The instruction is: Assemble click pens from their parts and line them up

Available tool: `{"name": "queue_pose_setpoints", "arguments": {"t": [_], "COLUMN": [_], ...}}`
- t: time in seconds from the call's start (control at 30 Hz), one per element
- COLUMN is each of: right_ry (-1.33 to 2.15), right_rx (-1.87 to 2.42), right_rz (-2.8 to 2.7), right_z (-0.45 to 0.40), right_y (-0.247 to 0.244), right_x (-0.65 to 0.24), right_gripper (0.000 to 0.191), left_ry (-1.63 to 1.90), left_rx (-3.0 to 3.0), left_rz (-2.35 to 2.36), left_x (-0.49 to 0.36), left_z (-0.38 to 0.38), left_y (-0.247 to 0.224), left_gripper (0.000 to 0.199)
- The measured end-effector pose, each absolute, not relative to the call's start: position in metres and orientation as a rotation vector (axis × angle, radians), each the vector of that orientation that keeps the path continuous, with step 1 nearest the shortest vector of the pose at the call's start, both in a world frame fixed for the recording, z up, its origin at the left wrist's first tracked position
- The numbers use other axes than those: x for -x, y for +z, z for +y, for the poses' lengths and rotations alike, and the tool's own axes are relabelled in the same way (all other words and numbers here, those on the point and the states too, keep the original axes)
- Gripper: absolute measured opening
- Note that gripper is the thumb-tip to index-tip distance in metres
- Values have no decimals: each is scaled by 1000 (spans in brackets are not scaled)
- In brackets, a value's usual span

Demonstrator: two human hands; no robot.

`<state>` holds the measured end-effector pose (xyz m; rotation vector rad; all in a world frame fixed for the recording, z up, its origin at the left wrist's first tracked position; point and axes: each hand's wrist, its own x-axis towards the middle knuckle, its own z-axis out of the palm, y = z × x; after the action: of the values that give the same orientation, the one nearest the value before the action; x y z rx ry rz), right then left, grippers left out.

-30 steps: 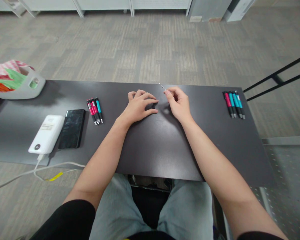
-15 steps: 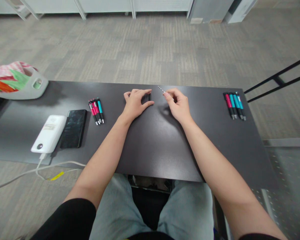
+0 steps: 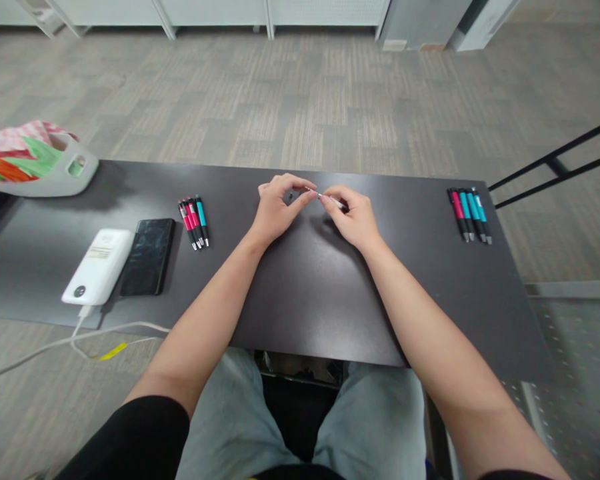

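Over the far middle of the dark table, my left hand [image 3: 276, 208] and my right hand [image 3: 354, 212] almost meet at the fingertips. A thin, pale pen refill [image 3: 320, 195] runs between them, held in a pinch by my right hand. Around the other end of it, the thumb and forefinger of my left hand are closed. A small dark piece [image 3: 291, 196] shows in the gap behind my left thumb; its kind is too small to tell. My fingers hide most of the refill.
Pink and blue pens [image 3: 194, 223] lie left of my hands, with another row of pens [image 3: 470, 215] near the right edge. Farther left are a black phone [image 3: 147, 259], a white power bank [image 3: 97, 267] with a cable [image 3: 75, 339], and a white basket [image 3: 75, 175] of cloths.
My left hand has shifted right and closed its thumb and forefinger, which were apart around a dark upright piece. The refill in my right hand has tilted flatter and now reaches my left fingertips.
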<state>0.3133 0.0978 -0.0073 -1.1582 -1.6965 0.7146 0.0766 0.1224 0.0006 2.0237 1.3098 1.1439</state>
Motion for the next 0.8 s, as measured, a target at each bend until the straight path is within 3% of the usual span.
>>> {"name": "queue_pose_setpoints", "arguments": {"t": [0.17, 0.27, 0.37, 0.57, 0.8], "right_ry": [695, 662, 658, 685, 688], "right_rx": [1183, 1215, 1249, 1252, 1204], "right_rz": [-1657, -1567, -1495, -1466, -1488], "right_z": [99, 103, 106, 105, 107], "right_y": [-10, -16, -20, -16, -19], "right_x": [-314, -316, -317, -316, -316], "right_gripper": [68, 67, 69, 69, 64], "left_ry": [1404, 1555, 1556, 1239, 916], "left_rx": [-1788, -1687, -1775, -2137, -2287], "left_rz": [1206, 1212, 1240, 1440, 1484], "left_x": [-77, -72, -69, -74, -84], "left_z": [133, 138, 137, 123, 117], "left_y": [-7, -10, -11, -9, -8], "left_gripper": [46, 53, 47, 8, 18]}}
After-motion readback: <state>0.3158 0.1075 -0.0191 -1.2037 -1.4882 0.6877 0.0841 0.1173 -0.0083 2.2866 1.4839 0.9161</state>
